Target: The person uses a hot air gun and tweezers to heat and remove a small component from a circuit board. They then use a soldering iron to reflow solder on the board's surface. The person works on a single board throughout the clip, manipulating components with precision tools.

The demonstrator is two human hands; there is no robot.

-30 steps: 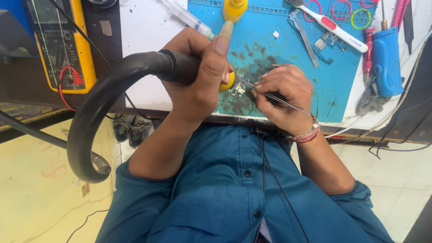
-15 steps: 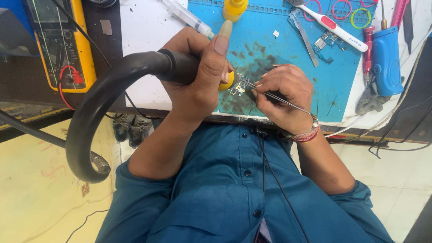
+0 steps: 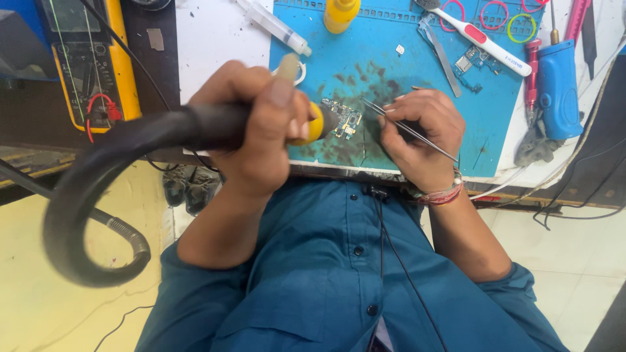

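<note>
Nothing much has moved since a moment ago: the left hand (image 3: 261, 127) still grips the hot air tool (image 3: 215, 127) over the small circuit board (image 3: 343, 119) on the blue mat (image 3: 365, 58), and the right hand (image 3: 420, 137) still pinches the tweezers (image 3: 407, 129) beside it.

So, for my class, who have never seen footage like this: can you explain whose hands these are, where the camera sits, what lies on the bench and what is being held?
The camera sits on the person's head and looks down at their own hands. The left hand grips a black hose-fed tool with a yellow collar. The right hand holds thin tweezers. Both point at a small circuit board on a stained blue mat. Around it lie a yellow meter, a syringe and a yellow bottle.
</note>
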